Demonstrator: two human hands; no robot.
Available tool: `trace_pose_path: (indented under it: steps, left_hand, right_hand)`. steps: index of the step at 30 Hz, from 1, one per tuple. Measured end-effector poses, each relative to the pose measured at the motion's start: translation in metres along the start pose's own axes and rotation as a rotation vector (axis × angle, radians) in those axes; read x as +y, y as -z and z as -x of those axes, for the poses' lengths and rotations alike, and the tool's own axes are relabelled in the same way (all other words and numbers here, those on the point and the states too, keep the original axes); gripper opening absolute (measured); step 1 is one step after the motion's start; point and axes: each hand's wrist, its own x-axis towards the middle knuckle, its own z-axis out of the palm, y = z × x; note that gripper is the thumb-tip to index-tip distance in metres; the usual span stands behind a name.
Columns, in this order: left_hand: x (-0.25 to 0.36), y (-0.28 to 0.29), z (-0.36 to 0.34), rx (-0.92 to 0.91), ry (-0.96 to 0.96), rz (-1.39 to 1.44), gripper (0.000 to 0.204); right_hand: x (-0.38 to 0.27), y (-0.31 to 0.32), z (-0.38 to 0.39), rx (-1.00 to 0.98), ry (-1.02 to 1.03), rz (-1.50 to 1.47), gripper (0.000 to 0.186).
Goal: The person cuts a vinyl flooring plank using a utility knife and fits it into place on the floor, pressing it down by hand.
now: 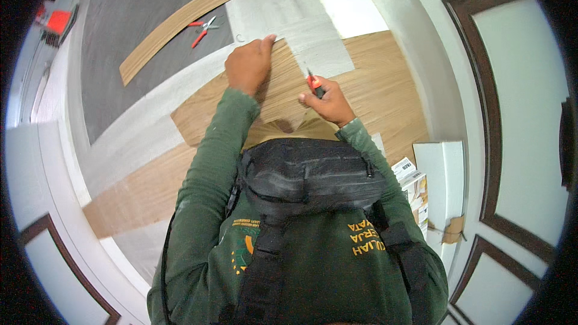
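Observation:
A wood-patterned plank (280,75) lies before me, one end at the far side near both hands. My left hand (248,67) is closed at that plank's far edge, its thumb stretched along the end and its other fingers curled out of sight. A red and black utility knife (315,86) is in my right hand (331,103), fingers wrapped round its handle. Its tip points away from me, beside the plank's right edge. Whether the blade touches anything I cannot tell.
A narrow wood-patterned strip (180,27) lies on the dark grey sheet (114,99) at the far left. Beside it are red-handled pliers (205,31), their handles spread. More planks (382,78) cover the floor to the right. Boxes (412,186) stand near a panelled wall.

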Motion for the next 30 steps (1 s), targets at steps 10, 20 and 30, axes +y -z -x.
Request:
trace_pose_path:
  steps: [10,20,30]
  left_hand:
    - [-0.15,-0.017,-0.011,-0.623,0.069,0.404,0.057]
    - [-0.052,-0.087,-0.096,-0.392,0.06,0.025,0.06]
    - [0.032,-0.257,-0.233,-0.427,0.033,-0.064,0.065]
  right_hand:
    - [0.005,0.053,0.001,0.102,-0.094,-0.222,0.02]
    - [0.184,0.163,-0.001,0.793,-0.433,0.039,0.034]
    - [0.313,0.171,0.054,0.72,-0.793,0.643,0.051]
